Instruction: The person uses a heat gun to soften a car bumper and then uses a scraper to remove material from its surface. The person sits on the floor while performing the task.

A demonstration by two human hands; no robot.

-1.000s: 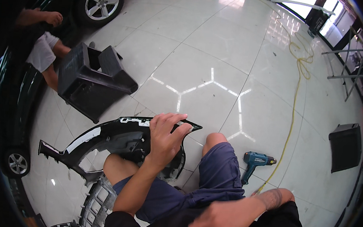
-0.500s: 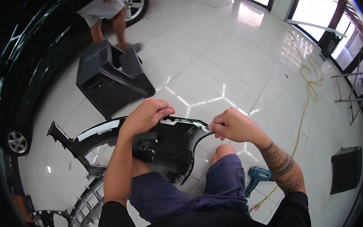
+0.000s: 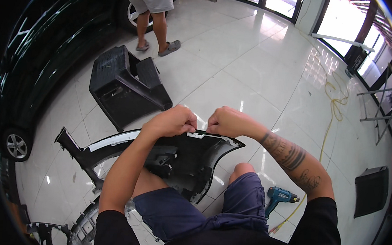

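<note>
A black car bumper cover [image 3: 189, 162] rests across my legs, its inner side facing up. Along its far edge, a white strip [image 3: 114, 141] shows on the left part. My left hand [image 3: 174, 122] is closed, thumb and fingers pinching that far edge beside a small white patch. Close to its right, my right hand [image 3: 227, 121] is also closed, fingertips pinching the same edge. Anything thin between the fingertips is too small to make out. The bumper's pointed right corner sticks out past my right hand. My left forearm hides part of the bumper.
A black plastic step-like box [image 3: 126, 91] stands beyond the bumper. On the floor at my right lies a teal heat gun [image 3: 279, 197] near a yellow cord [image 3: 325, 135]. A dark car [image 3: 60, 60] fills the left, with a person [image 3: 153, 21] beside it. A black panel [image 3: 371, 191] stands far right.
My right hand has slid left along the bumper's edge, from the corner to near my left hand. The person by the car has moved right. My view has shifted a little.
</note>
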